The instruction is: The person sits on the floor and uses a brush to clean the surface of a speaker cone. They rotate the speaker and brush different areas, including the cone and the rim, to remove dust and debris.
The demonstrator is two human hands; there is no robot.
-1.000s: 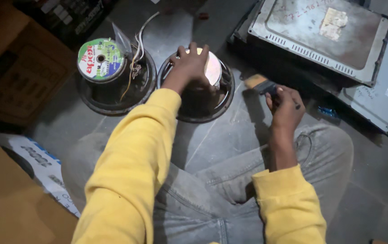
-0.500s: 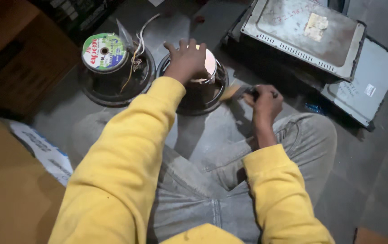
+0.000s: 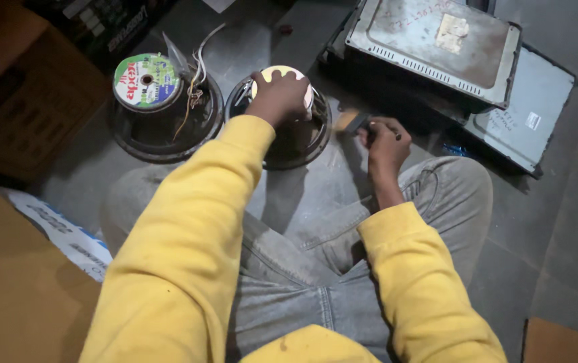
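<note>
Two round speakers are sitting on the floor: the left hand (image 3: 279, 95) is lying spread over the near speaker (image 3: 287, 138), the other speaker (image 3: 161, 111) just left of it. The right hand (image 3: 383, 140) is curling closed around one small brush (image 3: 353, 122) beside the near speaker. Since a moment ago, both hands are staying put while the view shifts slightly.

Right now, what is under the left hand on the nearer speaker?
Under the left hand a pale round magnet cap shows at its edges, seated on the dark speaker. The cap's middle is covered by the hand, so any label is unseen.
</note>
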